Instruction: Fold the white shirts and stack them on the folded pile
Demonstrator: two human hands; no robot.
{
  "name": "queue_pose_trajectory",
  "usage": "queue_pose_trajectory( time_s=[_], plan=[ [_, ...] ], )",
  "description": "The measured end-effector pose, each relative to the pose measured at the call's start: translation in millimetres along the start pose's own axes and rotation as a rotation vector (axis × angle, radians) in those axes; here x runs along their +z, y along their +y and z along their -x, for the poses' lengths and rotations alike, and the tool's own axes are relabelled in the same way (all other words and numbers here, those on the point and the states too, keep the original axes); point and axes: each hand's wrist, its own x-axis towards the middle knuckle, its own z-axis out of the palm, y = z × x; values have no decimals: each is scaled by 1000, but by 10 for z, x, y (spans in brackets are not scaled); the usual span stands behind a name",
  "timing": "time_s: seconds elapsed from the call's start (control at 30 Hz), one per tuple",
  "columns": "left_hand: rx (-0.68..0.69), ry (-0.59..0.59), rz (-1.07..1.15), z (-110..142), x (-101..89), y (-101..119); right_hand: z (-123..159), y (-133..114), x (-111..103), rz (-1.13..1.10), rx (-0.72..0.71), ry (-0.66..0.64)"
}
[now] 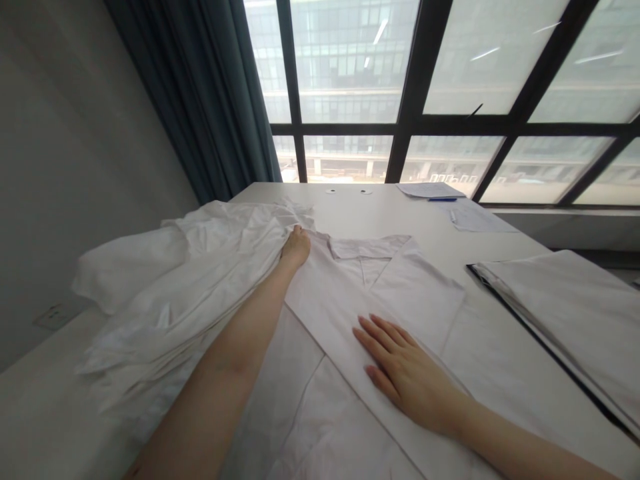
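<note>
A white collared garment [380,280] lies spread on the white table [390,207], collar toward the window. My right hand [400,370] rests flat on its front, fingers stretched out and apart, pressing the cloth down. My left hand [296,248] reaches far forward to the garment's left shoulder, beside the collar. Its fingers curl down into the fabric there, gripping the cloth at the edge of a heap of crumpled white cloth [175,287].
The crumpled pile covers the table's left side. A folded white piece with a dark edge [560,313] lies at the right. Papers and a blue pen [443,199] sit at the far edge by the window. A dark curtain [200,93] hangs at the left.
</note>
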Motion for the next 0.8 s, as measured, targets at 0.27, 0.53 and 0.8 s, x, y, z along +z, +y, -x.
queue_pose_trajectory(
  time_s=[0.27, 0.53, 0.8],
  plan=[
    [18, -28, -91, 235, 15, 408, -5, -8, -25, -9, 3, -4],
    [-3, -279, -91, 180, 140, 231, 4, -12, -11, -14, 2, 11],
    [66, -204, -87, 205, 71, 193, -3, -18, -24, -39, 11, 16]
  ],
)
